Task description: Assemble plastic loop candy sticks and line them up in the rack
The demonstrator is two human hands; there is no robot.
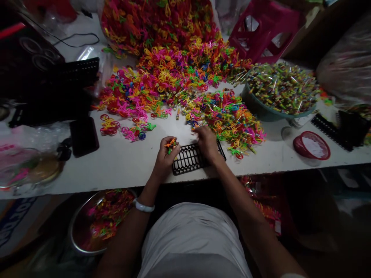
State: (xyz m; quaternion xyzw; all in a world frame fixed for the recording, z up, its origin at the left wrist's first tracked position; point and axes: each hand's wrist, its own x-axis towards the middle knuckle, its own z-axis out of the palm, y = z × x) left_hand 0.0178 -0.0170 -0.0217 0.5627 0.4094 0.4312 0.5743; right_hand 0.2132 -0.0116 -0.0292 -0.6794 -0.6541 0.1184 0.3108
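My left hand (167, 153) is closed around a small bunch of orange and green plastic pieces (171, 144) at the left end of a black grid tray (188, 160) near the table's front edge. My right hand (206, 142) rests over the tray's right half, fingers curled down toward the loose coloured plastic pieces (228, 117) just beyond it; what its fingertips hold is hidden. A large heap of colourful plastic pieces (171, 69) spreads across the white table (124, 162) behind both hands.
A teal bowl (261, 110) full of small sticks stands at the right, a red lid (311, 146) in front of it. A black phone (84, 136) and dark equipment (34, 65) sit at the left. A metal bowl (84, 231) with pieces stands below the table.
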